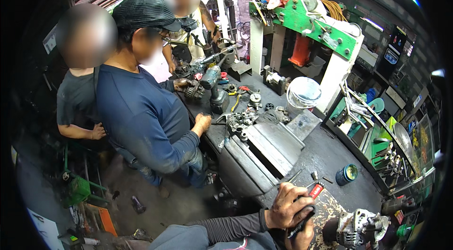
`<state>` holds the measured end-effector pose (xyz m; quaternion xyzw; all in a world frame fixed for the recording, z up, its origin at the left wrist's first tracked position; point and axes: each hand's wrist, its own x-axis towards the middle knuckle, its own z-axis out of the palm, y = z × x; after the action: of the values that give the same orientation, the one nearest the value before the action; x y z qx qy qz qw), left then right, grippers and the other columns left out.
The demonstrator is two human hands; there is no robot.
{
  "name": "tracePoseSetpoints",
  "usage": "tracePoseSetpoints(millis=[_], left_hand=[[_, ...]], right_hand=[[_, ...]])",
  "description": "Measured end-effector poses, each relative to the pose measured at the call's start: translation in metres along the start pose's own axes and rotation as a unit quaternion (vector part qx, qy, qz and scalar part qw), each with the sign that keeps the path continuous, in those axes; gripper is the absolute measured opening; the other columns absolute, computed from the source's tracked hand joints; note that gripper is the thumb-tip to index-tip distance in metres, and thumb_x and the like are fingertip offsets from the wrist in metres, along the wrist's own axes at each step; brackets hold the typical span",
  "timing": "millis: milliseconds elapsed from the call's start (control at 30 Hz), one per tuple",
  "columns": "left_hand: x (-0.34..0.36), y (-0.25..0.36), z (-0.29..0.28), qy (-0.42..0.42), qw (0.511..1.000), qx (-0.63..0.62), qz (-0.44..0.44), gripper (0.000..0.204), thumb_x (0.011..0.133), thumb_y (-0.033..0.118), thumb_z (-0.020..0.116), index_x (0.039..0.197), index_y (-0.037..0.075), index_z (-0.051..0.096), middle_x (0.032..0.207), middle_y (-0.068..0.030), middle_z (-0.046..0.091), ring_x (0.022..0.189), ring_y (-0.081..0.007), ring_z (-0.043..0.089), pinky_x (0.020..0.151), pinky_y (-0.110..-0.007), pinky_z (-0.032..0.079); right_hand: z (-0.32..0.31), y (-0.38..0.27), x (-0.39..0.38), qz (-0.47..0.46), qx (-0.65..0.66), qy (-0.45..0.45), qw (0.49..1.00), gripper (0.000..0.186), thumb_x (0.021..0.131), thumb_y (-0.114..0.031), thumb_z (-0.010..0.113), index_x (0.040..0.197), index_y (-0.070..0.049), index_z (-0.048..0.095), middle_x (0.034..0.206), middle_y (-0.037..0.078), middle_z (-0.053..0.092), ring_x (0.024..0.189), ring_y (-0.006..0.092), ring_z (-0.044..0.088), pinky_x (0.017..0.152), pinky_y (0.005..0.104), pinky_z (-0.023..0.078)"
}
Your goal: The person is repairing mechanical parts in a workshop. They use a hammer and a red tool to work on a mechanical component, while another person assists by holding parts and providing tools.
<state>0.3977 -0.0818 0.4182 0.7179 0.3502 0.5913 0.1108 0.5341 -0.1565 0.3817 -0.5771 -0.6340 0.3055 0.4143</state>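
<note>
Close to the bench's near edge, my left hand (286,206) and my right hand (304,237) come together, fingers closed around a dark tool. A red section with a dark end (316,190) sticks out beyond my left fingers. The black part (302,223) lies between both hands, and its exact kind is hidden. To their right sits an alternator (357,227) with a bare metal housing. Left and ahead of my hands is a large bench vise (257,153). Small sockets (315,175) and an open dark blue can (347,174) stand beyond my hands.
A co-worker in a blue shirt (146,113) handles a gear-like part (194,91) across the bench, with two other people nearby. A cordless impact wrench (213,87), pliers (237,103), white bucket (304,93) and green press frame (315,26) stand farther off. A tool rack (377,137) lines the right.
</note>
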Motion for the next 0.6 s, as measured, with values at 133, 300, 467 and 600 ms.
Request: tracePoseSetpoints(millis=[133, 300, 467, 600], left_hand=[[-0.019, 0.001, 0.039, -0.056, 0.997, -0.044, -0.005, 0.019, 0.096, 0.020, 0.070, 0.102, 0.002, 0.069, 0.094, -0.0134, 0.066, 0.083, -0.0335, 0.065, 0.076, -0.043, 0.054], [-0.046, 0.009, 0.073, -0.068, 0.995, 0.026, -0.061, 0.019, 0.096, 0.017, 0.070, 0.102, -0.001, 0.067, 0.092, -0.0179, 0.067, 0.085, -0.0384, 0.066, 0.076, -0.043, 0.055], [-0.060, -0.019, 0.071, 0.020, 0.958, 0.096, -0.269, 0.026, 0.106, 0.024, 0.059, 0.099, 0.000, 0.065, 0.081, -0.0122, 0.063, 0.068, -0.0185, 0.058, 0.065, -0.035, 0.049], [-0.069, -0.034, 0.059, 0.052, 0.930, 0.137, -0.338, 0.029, 0.106, 0.028, 0.059, 0.105, 0.000, 0.064, 0.086, -0.0167, 0.067, 0.074, -0.0274, 0.065, 0.070, -0.039, 0.051]], right_hand=[[-0.052, 0.018, -0.014, 0.004, 0.066, -0.013, 0.998, 0.037, 0.098, -0.001, 0.051, 0.134, 0.006, 0.060, 0.121, 0.026, 0.067, 0.104, 0.0420, 0.066, 0.097, 0.0452, 0.051], [-0.077, 0.023, -0.028, 0.100, 0.239, 0.110, 0.960, 0.032, 0.087, -0.023, 0.079, 0.100, 0.006, 0.072, 0.109, 0.014, 0.067, 0.095, 0.0234, 0.068, 0.084, 0.0332, 0.054], [-0.124, 0.049, -0.067, 0.152, 0.216, -0.062, 0.962, 0.021, 0.089, 0.000, 0.073, 0.109, 0.004, 0.073, 0.111, 0.010, 0.065, 0.100, 0.0193, 0.068, 0.088, 0.0299, 0.055], [-0.152, 0.074, -0.088, 0.098, 0.124, -0.118, 0.980, 0.022, 0.089, -0.005, 0.074, 0.110, 0.001, 0.074, 0.106, 0.012, 0.071, 0.098, 0.0232, 0.069, 0.088, 0.0325, 0.054]])
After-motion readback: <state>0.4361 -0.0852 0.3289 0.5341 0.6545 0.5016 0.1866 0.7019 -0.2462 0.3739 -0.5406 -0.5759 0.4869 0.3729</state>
